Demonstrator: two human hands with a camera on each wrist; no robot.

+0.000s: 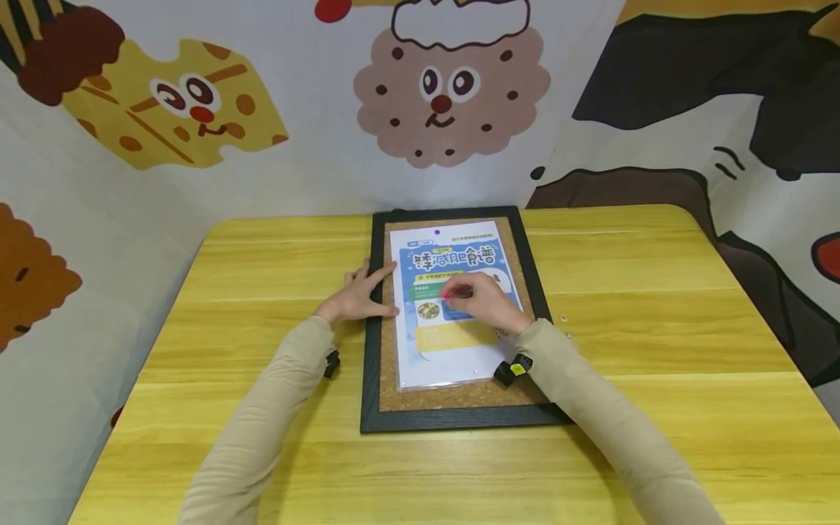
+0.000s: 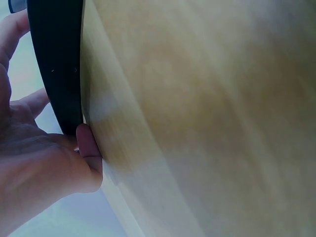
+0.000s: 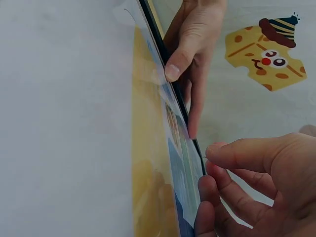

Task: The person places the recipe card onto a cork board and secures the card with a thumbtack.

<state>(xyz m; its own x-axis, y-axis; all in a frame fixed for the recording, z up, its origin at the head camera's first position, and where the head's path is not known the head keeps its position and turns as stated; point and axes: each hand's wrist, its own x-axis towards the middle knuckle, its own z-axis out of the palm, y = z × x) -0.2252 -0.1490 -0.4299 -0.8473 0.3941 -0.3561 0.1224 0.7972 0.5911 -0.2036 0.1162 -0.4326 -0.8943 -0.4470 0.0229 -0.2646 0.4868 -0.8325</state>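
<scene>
Two hands, left hand (image 1: 356,298) spread over corkboard edge (image 1: 371,368), right hand (image 1: 485,297) pinching pink pin (image 1: 448,296), table (image 1: 676,321) room alongside

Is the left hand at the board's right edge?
No, in the head view the left hand rests at the board's left edge.

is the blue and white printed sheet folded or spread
Spread: the blue-and-white rectangular printed sheet lies open on the black-framed cork board, with no fold visible; its lower right corner is hidden.
</scene>
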